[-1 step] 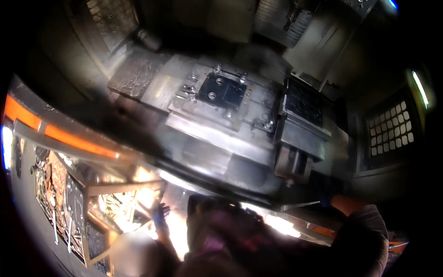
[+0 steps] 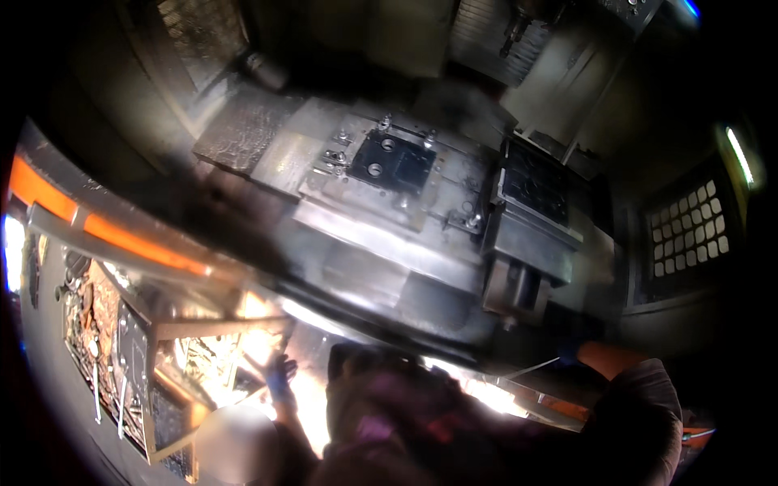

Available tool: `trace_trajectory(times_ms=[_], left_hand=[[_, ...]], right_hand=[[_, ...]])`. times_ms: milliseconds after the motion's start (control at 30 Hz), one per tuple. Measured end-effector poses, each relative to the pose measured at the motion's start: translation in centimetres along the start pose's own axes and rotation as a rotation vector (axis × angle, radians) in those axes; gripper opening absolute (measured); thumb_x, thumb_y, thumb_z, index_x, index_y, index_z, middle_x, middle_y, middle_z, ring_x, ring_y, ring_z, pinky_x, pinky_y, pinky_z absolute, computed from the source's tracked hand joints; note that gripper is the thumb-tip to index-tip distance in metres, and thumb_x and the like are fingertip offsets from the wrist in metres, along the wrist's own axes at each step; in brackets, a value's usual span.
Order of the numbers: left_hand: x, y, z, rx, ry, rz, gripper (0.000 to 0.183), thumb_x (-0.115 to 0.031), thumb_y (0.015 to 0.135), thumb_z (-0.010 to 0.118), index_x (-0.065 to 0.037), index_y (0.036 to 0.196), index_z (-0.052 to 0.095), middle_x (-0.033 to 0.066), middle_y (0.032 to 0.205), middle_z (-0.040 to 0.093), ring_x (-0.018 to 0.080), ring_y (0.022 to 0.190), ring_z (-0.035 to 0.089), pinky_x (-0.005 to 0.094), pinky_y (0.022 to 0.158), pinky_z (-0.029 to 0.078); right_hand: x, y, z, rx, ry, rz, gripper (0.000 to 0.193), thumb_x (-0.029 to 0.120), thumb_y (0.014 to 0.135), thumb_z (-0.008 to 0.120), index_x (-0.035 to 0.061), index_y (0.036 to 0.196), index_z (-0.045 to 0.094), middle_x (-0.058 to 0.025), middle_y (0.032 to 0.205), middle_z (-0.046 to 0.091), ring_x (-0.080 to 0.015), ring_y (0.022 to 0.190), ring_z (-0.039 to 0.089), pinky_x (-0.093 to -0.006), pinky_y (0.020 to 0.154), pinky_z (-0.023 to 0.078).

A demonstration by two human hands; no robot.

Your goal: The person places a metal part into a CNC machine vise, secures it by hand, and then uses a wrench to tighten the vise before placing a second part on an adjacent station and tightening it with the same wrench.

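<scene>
My right hand, in a blue glove and deep in shadow, is closed round one end of a thin, pale metal rod. The rod slants down to the left, outside the machine's front edge, and its kind does not show. On the left, my left hand, also in a blue glove, is held beside my body with its fingers apart and nothing visible in them. Beyond both hands, on the machine table, a dark rectangular plate with two round holes sits among several clamps and bolts.
A machine vise stands to the right of the plate. Overhead at the back hangs the spindle. An orange-striped machine edge runs along the left. Below it, a cart carries tools and loose metal parts.
The rod in my right hand has tilted, its free end swinging downward. My left hand stays in about the same place.
</scene>
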State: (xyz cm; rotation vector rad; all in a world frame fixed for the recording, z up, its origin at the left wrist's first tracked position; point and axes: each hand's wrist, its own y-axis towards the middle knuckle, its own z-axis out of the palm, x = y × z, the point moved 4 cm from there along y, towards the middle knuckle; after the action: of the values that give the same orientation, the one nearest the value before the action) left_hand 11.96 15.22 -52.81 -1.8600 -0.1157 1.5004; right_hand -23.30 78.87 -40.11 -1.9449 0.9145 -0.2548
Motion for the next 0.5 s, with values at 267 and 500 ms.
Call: trace_trajectory(times_ms=[267, 500], left_hand=[[-13.4, -9.2, 17.8, 0.707, 0.492, 0.558, 0.04, -0.011, 0.089, 0.065, -0.003, 0.129, 0.06, 0.0178, 0.13, 0.059, 0.0295, 0.118, 0.056, 0.0361, 0.1, 0.046], [-20.5, -12.6, 32.4, 0.997, -0.051, -0.046, 0.052, -0.037, 0.09, 0.064, -0.003, 0.128, 0.057, 0.003, 0.071, 0.061, 0.008, 0.055, 0.053, 0.0227, 0.047, 0.04]], right_hand=[[9.8, 3.0, -17.9, -0.217, -0.38, -0.265, 0.028, 0.031, 0.089, 0.056, 0.0118, 0.096, 0.076, -0.0086, 0.09, 0.074, -0.0282, 0.091, 0.069, -0.0392, 0.081, 0.052], [19.5, -13.3, -40.9, -1.294, -0.015, -0.343, 0.045, 0.026, 0.079, 0.068, 0.0092, 0.121, 0.059, -0.0131, 0.119, 0.059, -0.0313, 0.109, 0.059, -0.0434, 0.095, 0.049]])
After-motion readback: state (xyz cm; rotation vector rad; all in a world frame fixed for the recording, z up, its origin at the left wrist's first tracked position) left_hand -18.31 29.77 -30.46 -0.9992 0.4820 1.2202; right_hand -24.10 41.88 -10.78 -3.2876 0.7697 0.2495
